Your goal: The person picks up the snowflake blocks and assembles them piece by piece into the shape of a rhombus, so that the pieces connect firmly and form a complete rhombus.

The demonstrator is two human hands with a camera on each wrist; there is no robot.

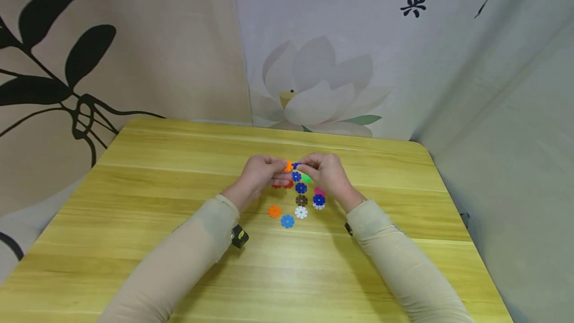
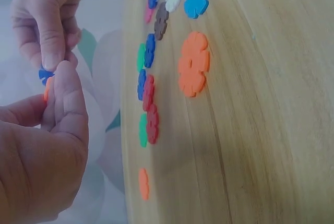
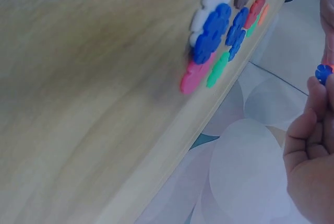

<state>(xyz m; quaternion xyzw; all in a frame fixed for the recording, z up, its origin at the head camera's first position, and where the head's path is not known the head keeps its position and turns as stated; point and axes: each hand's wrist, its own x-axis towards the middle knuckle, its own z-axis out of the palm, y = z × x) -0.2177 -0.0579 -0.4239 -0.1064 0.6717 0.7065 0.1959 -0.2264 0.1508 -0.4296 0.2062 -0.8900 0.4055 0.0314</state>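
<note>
My left hand [image 1: 264, 172] pinches an orange notched plastic disc [image 1: 288, 166] between thumb and fingers. My right hand [image 1: 326, 173] pinches a dark blue notched disc [image 1: 296, 165] by its edge. Raised above the table, the two discs meet edge to edge; whether their notches are joined I cannot tell. In the left wrist view both hands come together, with the blue disc [image 2: 45, 76] partly covered by fingers. The right wrist view catches the blue disc [image 3: 323, 73] at its right edge, beside the fingertips of both hands.
Several loose discs lie on the wooden table [image 1: 188, 163] beneath and in front of my hands: orange [image 1: 274, 211], light blue [image 1: 287, 221], white [image 1: 301, 212], brown [image 1: 301, 200] and others. A dark blue disc [image 1: 319, 200] overlaps a white and a pink one. Printed curtains stand behind the table.
</note>
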